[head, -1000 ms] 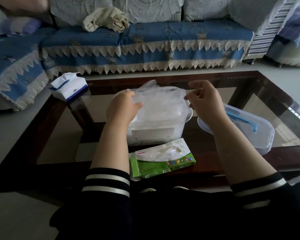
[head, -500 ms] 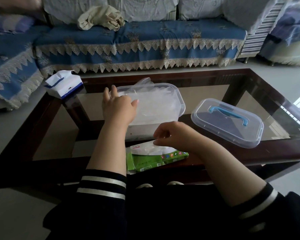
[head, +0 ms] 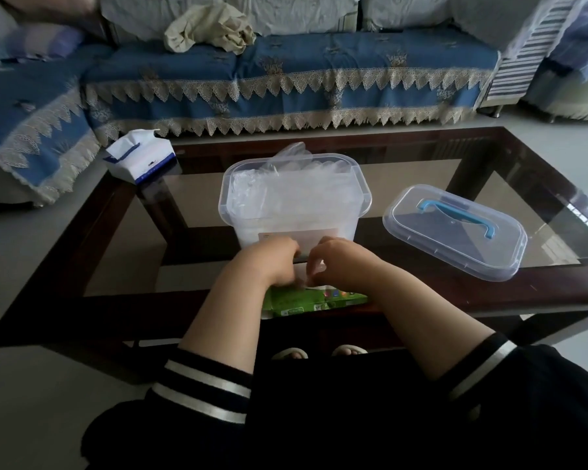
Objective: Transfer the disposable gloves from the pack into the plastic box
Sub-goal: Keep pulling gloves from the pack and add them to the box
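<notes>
The clear plastic box (head: 294, 215) stands open on the glass table, filled with thin transparent gloves (head: 285, 189), one of them poking over its far rim. In front of it, at the table's near edge, lies the green glove pack (head: 314, 301), mostly hidden under my hands. My left hand (head: 272, 262) and my right hand (head: 343, 264) meet over the pack's opening, fingers curled and pinching a clear glove (head: 307, 278) there. How much of the glove is out of the pack cannot be seen.
The box's clear lid (head: 455, 232) with a blue handle lies to the right on the table. A white and blue tissue pack (head: 140, 159) sits at the table's far left corner. A blue sofa (head: 285, 76) runs behind the dark-framed glass table (head: 489, 184).
My left hand has left the box and come down to the pack beside my right hand. The right hand stayed at the pack's opening, where both now pinch.
</notes>
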The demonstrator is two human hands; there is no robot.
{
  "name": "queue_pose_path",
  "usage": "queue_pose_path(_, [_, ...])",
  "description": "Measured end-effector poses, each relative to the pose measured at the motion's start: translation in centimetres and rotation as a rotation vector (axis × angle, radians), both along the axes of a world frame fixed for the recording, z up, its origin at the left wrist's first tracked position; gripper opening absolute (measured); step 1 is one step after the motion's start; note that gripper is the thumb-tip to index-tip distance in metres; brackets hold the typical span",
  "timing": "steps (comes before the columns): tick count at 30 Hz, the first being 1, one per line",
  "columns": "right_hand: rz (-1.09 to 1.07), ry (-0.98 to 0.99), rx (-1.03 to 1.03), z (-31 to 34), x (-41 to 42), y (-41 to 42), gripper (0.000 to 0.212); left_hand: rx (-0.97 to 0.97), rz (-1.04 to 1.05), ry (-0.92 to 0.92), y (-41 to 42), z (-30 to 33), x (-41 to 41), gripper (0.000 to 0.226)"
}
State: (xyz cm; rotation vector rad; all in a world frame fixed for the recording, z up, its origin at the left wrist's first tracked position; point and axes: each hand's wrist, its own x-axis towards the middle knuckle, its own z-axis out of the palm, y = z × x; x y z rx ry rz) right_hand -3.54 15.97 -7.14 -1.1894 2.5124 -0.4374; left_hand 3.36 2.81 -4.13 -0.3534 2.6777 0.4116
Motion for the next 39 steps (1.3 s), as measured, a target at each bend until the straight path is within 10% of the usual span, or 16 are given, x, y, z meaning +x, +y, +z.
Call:
queue_pose_path(12, [-0.106, -0.04, -0.035, 0.1, -0.3, 0.5, 0.014, 0.033, -0.036, -0.037, 0.4, -3.0, -1.0, 0.074])
queue_pose_path(21, [-0.256, -0.229, -0.498, 2.2, -0.2, 1.9, 0.004, 0.02, -0.082, -0.124, 0.7, -2.7, -1.6, 0.057])
queue_pose_path(25, [-0.348, -0.423, -1.058, 4.3, 0.4, 2.4, 0.007, 0.017, -0.123, -0.091, 0.6, -2.7, -1.5, 0.072])
queue_pose_path(29, [-0.443, -0.137, -1.311, 5.0, 0.6, 2.8, 0.017, 0.058, -0.155, -0.02, 0.6, -0.9, -0.8, 0.067])
queue_pose_path(34, [-0.453, 0.146, -1.388, 5.0, 0.2, 3.5, 0.015, 0.369, 0.074, 0.419, 0.0, 3.6, 1.2, 0.008])
queue_pose_path(39, [-0.426, 0.376, -1.352, 4.8, -0.1, 3.3, 0.017, 0.597, 0.363, 1.262, -0.8, 6.6, 1.5, 0.045])
